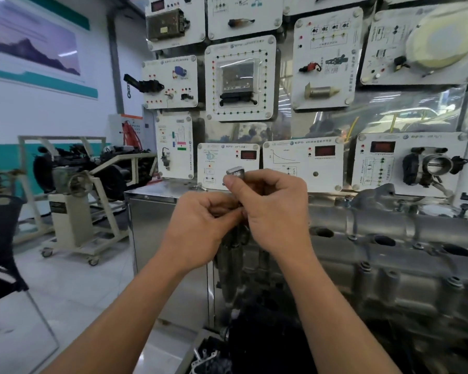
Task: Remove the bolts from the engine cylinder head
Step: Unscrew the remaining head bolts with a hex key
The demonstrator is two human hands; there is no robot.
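Note:
Both hands are raised in front of me at the left end of the grey metal cylinder head [389, 255], which fills the right half of the head view. My right hand [270, 209] pinches a small silver metal part [235, 171] whose top sticks out above the thumb; a thin dark shaft runs down between both hands. My left hand [204, 225] closes its fingertips on the lower end of that same piece. Whether it is a bolt or a socket tool I cannot tell. Several bolts [365, 265] stand along the head's near edge.
A wall of white training panels [241, 76] with sensors and displays rises right behind the head. A steel cabinet [157, 211] stands under my hands. An engine on a wheeled stand [73, 184] sits at the left, a dark chair [0, 238] nearer me.

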